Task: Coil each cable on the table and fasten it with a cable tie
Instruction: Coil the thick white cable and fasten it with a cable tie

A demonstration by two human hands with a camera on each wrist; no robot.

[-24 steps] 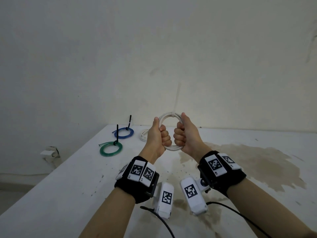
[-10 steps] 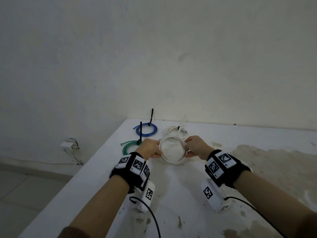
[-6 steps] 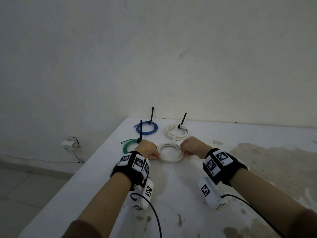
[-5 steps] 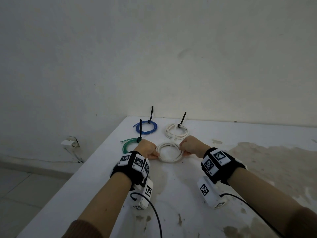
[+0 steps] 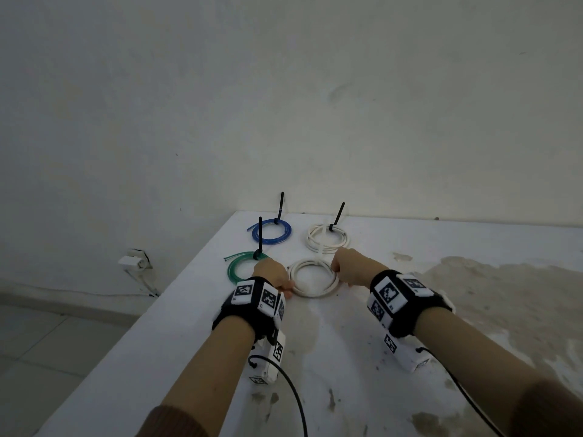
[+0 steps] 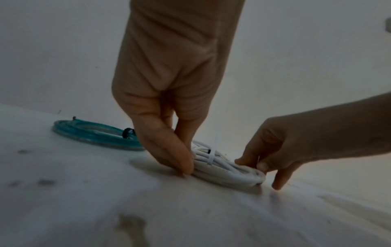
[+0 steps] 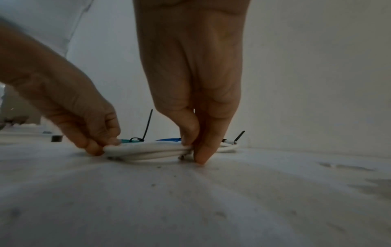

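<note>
A coiled white cable (image 5: 314,279) lies flat on the white table (image 5: 347,357), between my two hands. My left hand (image 5: 285,285) pinches its left edge with thumb and fingers (image 6: 186,160). My right hand (image 5: 336,268) pinches the right edge (image 7: 190,147), fingertips down at the tabletop. In the left wrist view a white cable tie (image 6: 211,155) wraps the white cable's coil (image 6: 228,172), its thin tail standing up. The right wrist view shows the coil (image 7: 148,150) held low on the table, with the left hand (image 7: 95,143) at its far end.
Three tied coils lie behind: a green one (image 5: 243,268) just left of my left hand, a blue one (image 5: 271,231) and another white one (image 5: 326,239) near the wall, each with a black tie sticking up. The table's left edge (image 5: 176,298) runs close by.
The white coil came down from in front of me to lie flat on the table beside the green coil. Both hands kept their hold and have barely moved in the last half second.
</note>
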